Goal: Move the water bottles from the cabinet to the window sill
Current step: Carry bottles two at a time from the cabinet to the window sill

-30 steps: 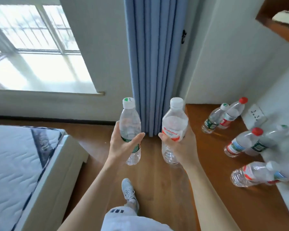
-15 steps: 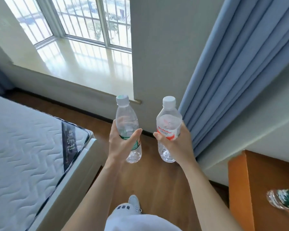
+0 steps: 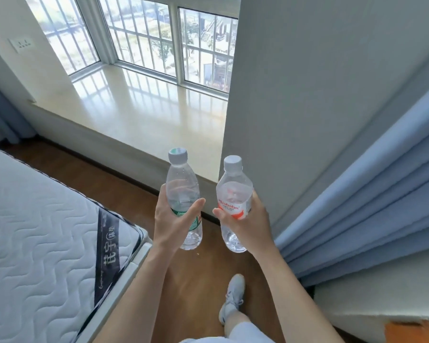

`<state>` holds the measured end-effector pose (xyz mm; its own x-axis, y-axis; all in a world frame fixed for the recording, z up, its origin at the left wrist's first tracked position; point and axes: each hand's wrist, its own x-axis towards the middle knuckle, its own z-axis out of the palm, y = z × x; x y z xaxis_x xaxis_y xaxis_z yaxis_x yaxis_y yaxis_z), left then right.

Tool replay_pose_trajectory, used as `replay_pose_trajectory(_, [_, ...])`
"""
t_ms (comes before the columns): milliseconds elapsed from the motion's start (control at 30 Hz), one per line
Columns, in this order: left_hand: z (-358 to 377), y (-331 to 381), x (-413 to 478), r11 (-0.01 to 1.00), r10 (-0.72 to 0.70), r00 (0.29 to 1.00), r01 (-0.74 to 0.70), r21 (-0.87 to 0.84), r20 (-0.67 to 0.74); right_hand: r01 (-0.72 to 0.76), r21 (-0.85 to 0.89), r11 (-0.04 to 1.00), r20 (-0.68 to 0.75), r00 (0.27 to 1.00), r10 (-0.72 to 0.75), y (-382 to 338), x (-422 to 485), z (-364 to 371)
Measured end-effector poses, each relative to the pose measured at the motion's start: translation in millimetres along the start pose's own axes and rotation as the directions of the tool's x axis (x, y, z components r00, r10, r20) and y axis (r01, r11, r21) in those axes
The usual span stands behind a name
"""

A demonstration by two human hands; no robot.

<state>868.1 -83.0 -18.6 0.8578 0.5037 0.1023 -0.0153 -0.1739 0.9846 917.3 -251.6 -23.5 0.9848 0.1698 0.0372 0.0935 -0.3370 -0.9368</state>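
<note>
My left hand [image 3: 174,224] grips a clear water bottle with a green label [image 3: 182,191], held upright. My right hand [image 3: 245,224] grips a second clear bottle with a red and white label [image 3: 233,194], also upright. Both bottles hang over the wooden floor, a short way in front of the window sill [image 3: 144,115]. The sill is a pale glossy ledge under the barred window, and its surface is bare. Only an orange corner of the cabinet [image 3: 406,330] shows at the bottom right.
A white quilted mattress [image 3: 40,231] on its frame fills the left. A grey wall pillar [image 3: 307,95] stands right of the sill, with blue curtain folds [image 3: 369,194] beside it. My shoe [image 3: 233,298] is on the wooden floor between bed and curtain.
The view has swung left, away from the cabinet and its bottles, toward the window. The sill has come nearer and now fills the upper middle. Both hands still hold their bottles.
</note>
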Motion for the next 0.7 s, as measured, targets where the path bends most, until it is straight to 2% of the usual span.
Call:
replay_pose_trajectory(167, [-6, -13, 71, 0.999, -0.014, 0.993, 0.019, 0.037, -0.114, 0.046, 0.014, 0.999, 0.068, 0.997, -0.047, -5, 82, 37])
replay_pose_trajectory(333, [-14, -20, 155, 0.995, -0.020, 0.975, 0.040, 0.089, -0.221, 0.066, 0.059, 0.996, 0.201, 0.977, -0.077, -13, 180, 80])
replay_pose_trajectory(533, [-27, -19, 248, 0.990, -0.021, 0.913, 0.077, 0.121, -0.407, 0.080, 0.106, 0.991, 0.359, 0.926, -0.113, -42, 300, 127])
replay_pose_trajectory(700, [-46, -24, 290, 0.986, -0.045, 0.831, 0.125, 0.108, -0.554, 0.046, 0.151, 0.987, 0.479, 0.871, -0.114, -53, 355, 177])
